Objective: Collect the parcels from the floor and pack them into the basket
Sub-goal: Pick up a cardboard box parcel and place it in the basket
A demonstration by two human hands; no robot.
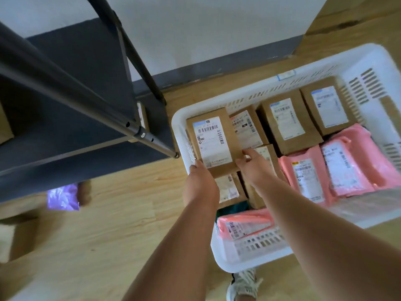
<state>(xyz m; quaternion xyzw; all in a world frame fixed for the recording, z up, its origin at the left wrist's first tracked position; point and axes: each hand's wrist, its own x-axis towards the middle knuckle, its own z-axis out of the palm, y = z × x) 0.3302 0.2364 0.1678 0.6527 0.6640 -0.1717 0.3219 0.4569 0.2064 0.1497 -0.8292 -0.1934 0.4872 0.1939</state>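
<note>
Wood floor (108, 224), dark rack (65, 83) at left. White basket (238, 265) at right, packed with brown boxes (288, 124) and pink mailers (347, 161). You clamp one labelled box (213, 140) over the basket's far-left corner with both hands, left hand (198, 177) at its near-left corner, right hand (251, 166) at near-right. Purple parcel (63, 197) lies on the floor by the rack.

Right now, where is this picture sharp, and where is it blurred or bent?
Head view: the cardboard box in the left hand and right hand is sharpest, barcode bars distinct; head view, left edge: the purple bag is smeared; head view: the white basket bows from wide-angle distortion; lighting soft.
</note>
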